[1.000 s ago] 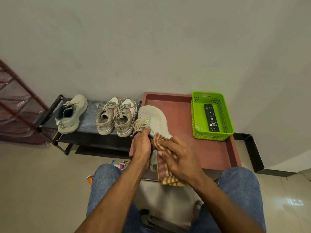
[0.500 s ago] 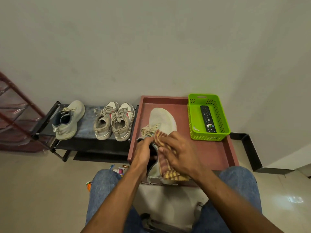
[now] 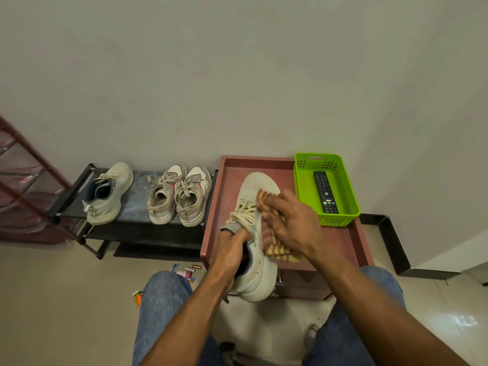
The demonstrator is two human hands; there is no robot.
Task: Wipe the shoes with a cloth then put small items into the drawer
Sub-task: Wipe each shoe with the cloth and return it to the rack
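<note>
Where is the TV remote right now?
In the head view, the remote lies inside the green basket, which sits on the right back corner of the reddish cabinet top, right of the shoe being wiped.

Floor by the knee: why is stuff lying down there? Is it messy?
Yes, a bit. Some small items lie scattered on the floor beside the red cabinet, and an orange thing sits near the knee. They look dropped, not stored. Also, one pale shoe stands alone on the rack; its likely twin is being wiped.

Remote (image 3: 325, 192) in basket (image 3: 348, 220), right of shoe (image 3: 260, 186)
</note>
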